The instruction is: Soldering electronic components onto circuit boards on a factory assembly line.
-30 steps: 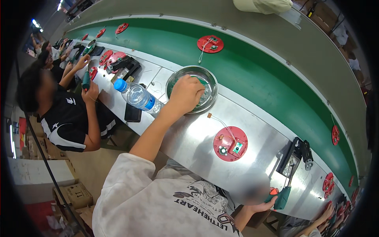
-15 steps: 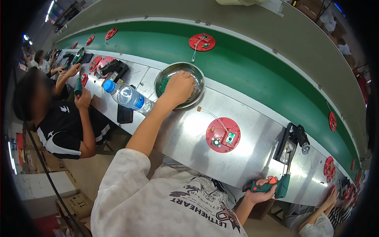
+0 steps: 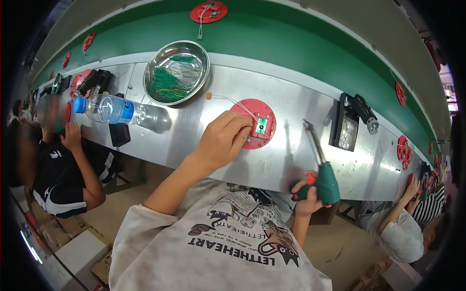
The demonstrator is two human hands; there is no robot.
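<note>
The red disc [image 3: 256, 125] on the steel bench [image 3: 291, 160] is touched by the left hand [image 3: 221, 140], fingers pinched at its edge, while a green soldering iron [image 3: 323, 174] is clasped in the right hand [image 3: 307, 194] beside the disc.

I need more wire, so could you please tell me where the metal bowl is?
In the head view, the metal bowl sits on the steel bench, left of the red disc, beside the water bottle.

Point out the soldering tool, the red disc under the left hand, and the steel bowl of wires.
soldering tool [image 3: 326, 183]: head view, on its green body.
red disc [image 3: 266, 121]: head view, on its right half.
steel bowl [image 3: 156, 61]: head view, on its left rim.
</note>
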